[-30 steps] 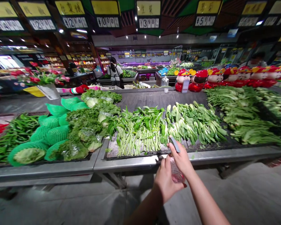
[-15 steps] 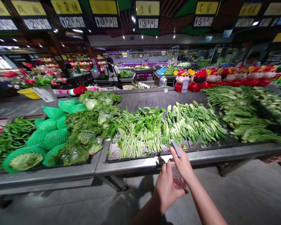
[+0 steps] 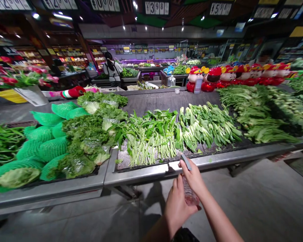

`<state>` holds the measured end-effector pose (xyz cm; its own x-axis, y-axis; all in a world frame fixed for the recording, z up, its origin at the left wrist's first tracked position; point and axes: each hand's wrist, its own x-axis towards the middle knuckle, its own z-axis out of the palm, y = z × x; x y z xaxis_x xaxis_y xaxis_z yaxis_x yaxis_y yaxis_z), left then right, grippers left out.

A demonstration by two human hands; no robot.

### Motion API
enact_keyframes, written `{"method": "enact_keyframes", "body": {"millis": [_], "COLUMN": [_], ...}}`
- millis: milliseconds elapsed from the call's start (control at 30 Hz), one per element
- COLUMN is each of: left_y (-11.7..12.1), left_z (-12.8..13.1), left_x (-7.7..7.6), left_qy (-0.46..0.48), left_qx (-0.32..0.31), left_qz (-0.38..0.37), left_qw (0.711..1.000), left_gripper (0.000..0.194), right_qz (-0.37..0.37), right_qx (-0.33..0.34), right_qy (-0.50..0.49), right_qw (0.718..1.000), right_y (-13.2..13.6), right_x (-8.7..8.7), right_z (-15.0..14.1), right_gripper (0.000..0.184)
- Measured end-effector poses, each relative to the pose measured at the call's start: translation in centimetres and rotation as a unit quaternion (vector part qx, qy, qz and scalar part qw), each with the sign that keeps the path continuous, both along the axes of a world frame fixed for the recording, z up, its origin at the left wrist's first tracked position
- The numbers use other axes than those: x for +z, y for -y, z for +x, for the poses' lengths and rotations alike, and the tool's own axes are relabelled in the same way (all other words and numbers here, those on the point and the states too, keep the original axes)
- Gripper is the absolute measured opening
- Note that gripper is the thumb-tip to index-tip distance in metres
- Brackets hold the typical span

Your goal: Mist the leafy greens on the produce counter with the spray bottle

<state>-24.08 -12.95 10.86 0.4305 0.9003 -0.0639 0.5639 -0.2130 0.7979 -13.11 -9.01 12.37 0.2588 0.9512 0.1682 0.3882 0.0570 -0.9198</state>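
A clear, pink-tinted ribbed bottle is tilted between my two hands in front of the vegetable stand. My left hand is wrapped around the bottle's body from the left. My right hand is closed at its upper end, with the thumb along a grey top piece. Fingers cover much of the bottle, so I cannot tell what kind of top it has. Just beyond the hands, bunches of leafy stems and short white-stalked greens lie on the stand, apart from both hands.
A metal edge runs along the stand's front. On the left are curly lettuce, green-netted vegetables and a flower pot. Red figurines line the back, with longer greens at right. A person stands farther off.
The view has tipped down and turned slightly, so the price signs sit higher and the left-hand goods lie farther left. Both hands keep the same hold on the bottle.
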Motion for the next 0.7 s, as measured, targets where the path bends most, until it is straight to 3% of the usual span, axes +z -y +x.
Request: {"method": "enact_keyframes", "body": {"millis": [233,433,700], "left_y": [-0.1,0.3,-1.0], "left_z": [0.2,0.8,3.4], "left_x": [-0.2,0.0,0.2], "left_qy": [0.029,0.019,0.035], "left_qx": [-0.056,-0.09,-0.071], "left_qz": [-0.004,-0.045,-0.01], "left_qw": [0.998,0.995,0.997], "left_gripper": [0.093,0.098,0.097], "right_qz": [-0.001,-0.021,-0.011], "right_qx": [-0.058,-0.09,-0.065], "right_qy": [0.016,0.034,0.056], "right_qw": [0.998,0.995,0.996], "right_y": [1.1,2.0,0.2], "right_x": [-0.2,-0.3,0.7], "right_z": [0.7,1.7,4.2], "right_gripper": [0.041,0.039,0.037]}}
